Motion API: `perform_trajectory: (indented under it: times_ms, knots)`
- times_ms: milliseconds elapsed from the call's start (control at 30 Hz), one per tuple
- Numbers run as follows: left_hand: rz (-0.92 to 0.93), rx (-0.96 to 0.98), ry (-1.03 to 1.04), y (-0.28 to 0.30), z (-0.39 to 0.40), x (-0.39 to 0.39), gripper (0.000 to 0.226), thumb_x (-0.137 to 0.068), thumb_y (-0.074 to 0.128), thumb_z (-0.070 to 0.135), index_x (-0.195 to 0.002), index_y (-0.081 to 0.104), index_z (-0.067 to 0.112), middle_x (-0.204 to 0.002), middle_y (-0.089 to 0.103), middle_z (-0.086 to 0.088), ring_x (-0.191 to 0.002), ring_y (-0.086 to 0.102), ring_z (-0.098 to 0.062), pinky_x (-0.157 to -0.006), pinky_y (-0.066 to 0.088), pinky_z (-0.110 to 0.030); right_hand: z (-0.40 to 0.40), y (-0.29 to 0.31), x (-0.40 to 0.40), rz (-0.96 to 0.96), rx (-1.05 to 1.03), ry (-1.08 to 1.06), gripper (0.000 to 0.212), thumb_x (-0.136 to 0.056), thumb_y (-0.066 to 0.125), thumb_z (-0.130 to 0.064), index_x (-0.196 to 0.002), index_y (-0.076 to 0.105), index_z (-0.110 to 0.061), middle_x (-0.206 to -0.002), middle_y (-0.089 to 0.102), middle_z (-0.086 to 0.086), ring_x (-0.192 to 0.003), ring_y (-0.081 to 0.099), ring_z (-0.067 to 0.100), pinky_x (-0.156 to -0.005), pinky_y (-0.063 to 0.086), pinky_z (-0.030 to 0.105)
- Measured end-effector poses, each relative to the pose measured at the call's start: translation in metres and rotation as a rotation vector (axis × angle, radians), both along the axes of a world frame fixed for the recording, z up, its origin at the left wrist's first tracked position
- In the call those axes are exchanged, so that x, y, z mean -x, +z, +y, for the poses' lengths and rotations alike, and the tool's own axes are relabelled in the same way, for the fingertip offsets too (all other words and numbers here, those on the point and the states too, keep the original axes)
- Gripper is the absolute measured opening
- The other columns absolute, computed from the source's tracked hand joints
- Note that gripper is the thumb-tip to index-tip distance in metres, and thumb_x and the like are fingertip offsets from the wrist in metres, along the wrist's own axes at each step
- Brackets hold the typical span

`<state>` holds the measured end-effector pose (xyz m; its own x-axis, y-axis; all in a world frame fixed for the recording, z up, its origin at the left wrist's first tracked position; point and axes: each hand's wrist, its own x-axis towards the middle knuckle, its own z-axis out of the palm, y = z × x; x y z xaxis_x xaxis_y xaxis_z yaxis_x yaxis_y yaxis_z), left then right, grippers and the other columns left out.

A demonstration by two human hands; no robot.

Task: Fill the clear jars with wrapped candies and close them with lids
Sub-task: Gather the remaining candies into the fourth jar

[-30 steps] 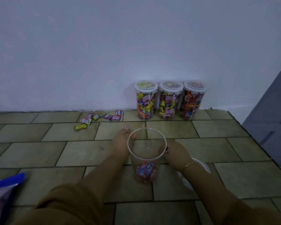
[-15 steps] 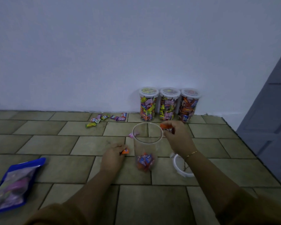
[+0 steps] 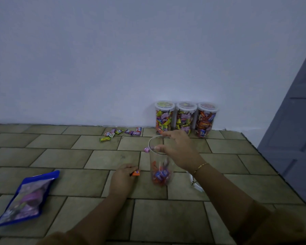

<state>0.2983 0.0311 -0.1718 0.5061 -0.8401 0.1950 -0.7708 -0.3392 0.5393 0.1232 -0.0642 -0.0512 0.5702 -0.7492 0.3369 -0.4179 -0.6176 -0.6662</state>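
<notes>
Head view: my right hand (image 3: pixel 179 150) over mouth of open clear jar (image 3: pixel 160 167) on tiled floor, fingers loosely spread, holding nothing. Few candies at jar bottom. My left hand (image 3: pixel 121 179) on floor, fingers pinching orange candy (image 3: pixel 136 172). Three filled lidded jars (image 3: pixel 185 118) at wall.

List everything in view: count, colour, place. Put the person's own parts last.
filled jars: 3, clear with pale lids on, full of mixed-colour candies, in a row against the wall.
open jar: 1, clear, no lid, a few orange and blue candies at its bottom, on the tiles in the middle.
loose candies: several, pink, purple, green and yellow, on the tiles left of the filled jars.
pink candy: 1, by the open jar's rim, left side.
orange candy: 1, at the left hand's fingertips.
lid: 1, white, right of the open jar, mostly hidden.
bag: 1, blue with clear front, lower left.
left hand: on the floor, touching the orange candy.
right hand: over the open jar's mouth, fingers spread.
</notes>
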Motion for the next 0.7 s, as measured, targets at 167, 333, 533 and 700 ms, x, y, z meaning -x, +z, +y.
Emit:
perform_trajectory:
  times_ms: [167,333,533,700]
  knots:
    - [0.160,0.095,0.126,0.000,0.001,-0.002,0.030,-0.085,0.063,0.004,-0.113,0.069,0.012,-0.123,0.063,-0.005,-0.114,0.056,-0.018,-0.091,0.031,-0.014,0.004,-0.005,0.005,-0.020,-0.204,0.100,0.093,-0.069,0.079,-0.037,-0.145,0.029,-0.020,-0.142,0.033,-0.001,-0.127,0.035,0.008,-0.103,0.028,0.019]
    - [0.522,0.189,0.355,0.012,-0.002,-0.001,0.024,-0.090,0.057,0.006,-0.110,0.070,0.006,-0.092,0.070,-0.014,-0.073,0.062,-0.024,-0.065,0.048,-0.026,0.006,-0.014,0.006,-0.017,-0.253,0.117,0.105,-0.063,0.085,-0.034,-0.147,0.024,-0.016,-0.148,0.025,0.001,-0.132,0.035,0.019,-0.107,0.036,0.033]
    - [0.904,0.352,0.512,0.052,-0.021,-0.008,0.018,-0.083,0.069,0.019,-0.096,0.069,0.007,-0.080,0.062,-0.008,-0.079,0.057,-0.020,-0.075,0.045,-0.030,0.007,-0.021,0.003,-0.050,-0.252,0.100,0.107,-0.062,0.084,-0.037,-0.148,0.022,-0.019,-0.151,0.021,0.000,-0.135,0.031,0.019,-0.110,0.034,0.040]
    - [0.876,0.575,0.129,0.107,-0.031,0.011,0.017,-0.082,0.071,0.010,-0.098,0.072,0.016,-0.071,0.069,0.017,-0.081,0.060,-0.005,-0.082,0.044,-0.020,0.005,-0.026,0.001,-0.089,-0.267,0.091,0.108,-0.061,0.085,-0.039,-0.148,0.022,-0.025,-0.151,0.020,-0.001,-0.135,0.032,0.019,-0.110,0.035,0.041]
